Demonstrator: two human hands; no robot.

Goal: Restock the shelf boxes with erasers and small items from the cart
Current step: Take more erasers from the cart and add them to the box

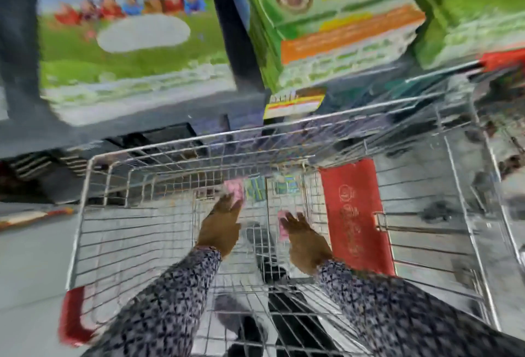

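The whole view is motion-blurred. Both my hands reach down into a wire shopping cart (85,186). My left hand (223,217) has its fingertips on the lower edge of a pink pack (235,187). My right hand (305,236) has its fingers spread, and a second small pink item (282,226) lies at its fingertips, partly covered. The blur hides whether either hand grips its item. Green and blue small packs (257,189) lie at the cart's far end beside the pink pack.
A red child-seat flap (355,214) hangs inside the cart on the right, and a red handle end (72,317) is at near left. Shelves ahead hold large green boxes (335,24) and a yellow price tag (294,105). A second cart (454,95) stands at right.
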